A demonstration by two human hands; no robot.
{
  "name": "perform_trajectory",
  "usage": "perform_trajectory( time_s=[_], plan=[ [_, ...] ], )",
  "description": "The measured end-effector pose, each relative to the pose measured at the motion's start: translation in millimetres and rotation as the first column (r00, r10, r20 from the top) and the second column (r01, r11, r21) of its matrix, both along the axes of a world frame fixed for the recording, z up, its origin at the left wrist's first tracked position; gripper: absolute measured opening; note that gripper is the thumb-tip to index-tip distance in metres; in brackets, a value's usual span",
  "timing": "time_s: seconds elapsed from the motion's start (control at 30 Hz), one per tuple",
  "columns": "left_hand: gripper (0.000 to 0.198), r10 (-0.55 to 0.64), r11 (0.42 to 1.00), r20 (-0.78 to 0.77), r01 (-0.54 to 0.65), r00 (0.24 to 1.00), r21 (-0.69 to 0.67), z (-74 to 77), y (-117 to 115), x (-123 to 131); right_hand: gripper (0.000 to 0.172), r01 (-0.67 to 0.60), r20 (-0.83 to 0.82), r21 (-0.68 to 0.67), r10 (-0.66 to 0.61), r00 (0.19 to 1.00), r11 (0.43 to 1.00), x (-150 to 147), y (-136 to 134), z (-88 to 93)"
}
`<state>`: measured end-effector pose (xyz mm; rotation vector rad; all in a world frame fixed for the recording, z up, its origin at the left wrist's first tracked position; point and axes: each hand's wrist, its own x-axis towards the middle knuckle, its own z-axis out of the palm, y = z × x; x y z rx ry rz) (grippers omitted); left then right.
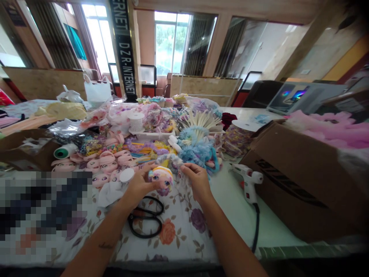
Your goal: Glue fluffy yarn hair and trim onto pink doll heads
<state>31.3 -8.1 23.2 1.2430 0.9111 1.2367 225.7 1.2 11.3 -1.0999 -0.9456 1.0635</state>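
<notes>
My left hand point(143, 180) is closed around a small doll head point(162, 180) with a printed face and pastel yarn about it. A fluffy pale yarn strand point(172, 157) runs from the head across to my right hand point(196, 177), whose thumb and forefinger pinch it. Below my left hand lies a pair of scissors with black handles point(147, 227) on the flowered cloth point(184, 246). Left of the hands are several pink doll face pieces point(109, 167) and a white round lid-like disc point(127, 175). Beyond my right hand sits a fluffy blue yarn bundle point(196, 148).
A white glue gun point(248, 182) with a black cord lies at the right, beside a large cardboard box point(300, 184). A white thread spool point(65, 151) stands left. Piled yarn and plastic bags point(158, 115) fill the table's far side. A spool of mixed yarn point(239, 138) stands behind the glue gun.
</notes>
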Motion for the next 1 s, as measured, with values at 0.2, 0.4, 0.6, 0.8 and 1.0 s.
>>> perform_trajectory(
  time_s=[0.2, 0.4, 0.6, 0.8, 1.0],
  plan=[
    [0.031, 0.201, 0.979, 0.212, -0.192, 0.956, -0.065, -4.8, 6.3, -6.5, 0.018, 0.065, -0.106, -0.022, -0.067, 0.992, 0.998, 2.2, 4.4, -1.4],
    [0.029, 0.038, 0.980, 0.339, 0.031, 0.940, -0.196, 2.7, 7.2, -8.5, 0.021, 0.042, -0.160, -0.036, -0.048, 0.986, 0.998, -0.3, 4.1, 0.0],
    [0.051, 0.028, 1.000, -0.071, -0.027, 0.997, 0.009, -2.5, -0.9, -0.2, 0.023, -0.065, -0.209, -0.035, 0.056, 0.976, 0.997, -6.8, 0.3, 1.9],
    [0.040, 0.260, 0.923, -0.322, -0.136, 0.911, 0.361, -9.6, -8.0, 3.9, 0.024, -0.116, -0.160, 0.032, 0.120, 0.980, 0.993, -8.2, -4.5, -1.6],
    [0.046, 0.406, 0.862, -0.152, -0.322, 0.901, 0.391, -19.8, -4.6, 8.1, 0.023, -0.122, -0.110, 0.134, 0.137, 0.985, 0.984, -9.9, -5.3, -7.7]
  ],
)
